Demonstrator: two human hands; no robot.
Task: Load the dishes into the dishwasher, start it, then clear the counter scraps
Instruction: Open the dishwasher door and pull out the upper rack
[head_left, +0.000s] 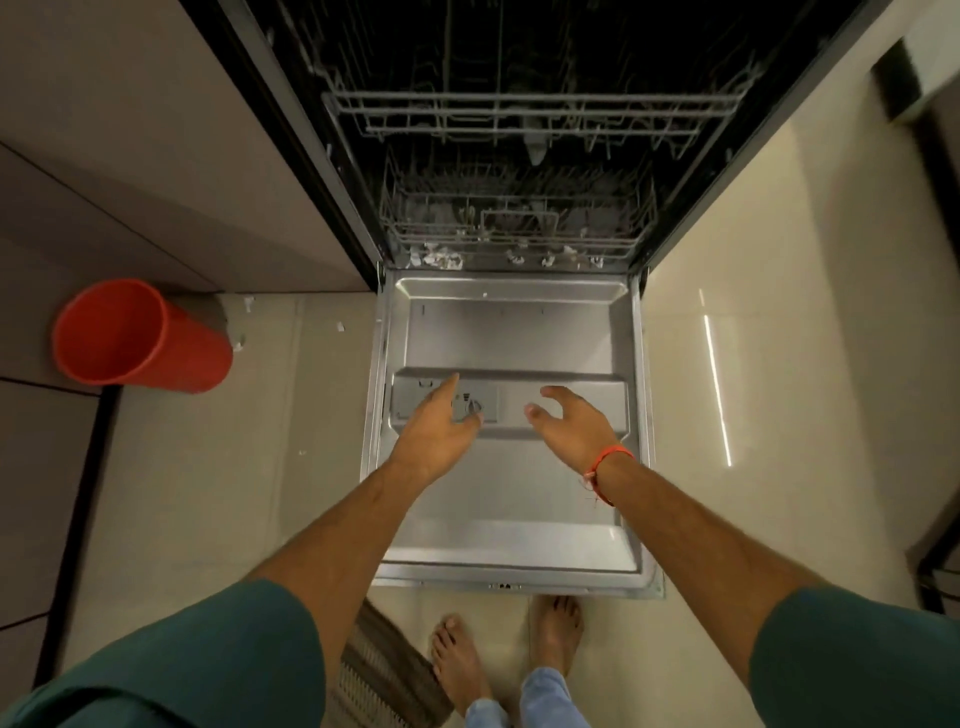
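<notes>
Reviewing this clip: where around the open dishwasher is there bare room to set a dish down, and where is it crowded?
Bare steel shows on the open door between the detergent dispenser and its front edge, and above the dispenser toward the hinge. Floor right of the door is bare tile. Crowded: the lower rack, full of tines, and the left floor by the orange bucket. The left hand and right hand hover over the dispenser band.

Dim warm light, glare streak on floor (717, 384), dishwasher interior (519, 78) nearly black, perhaps slightly blurred, edges bowed
</notes>
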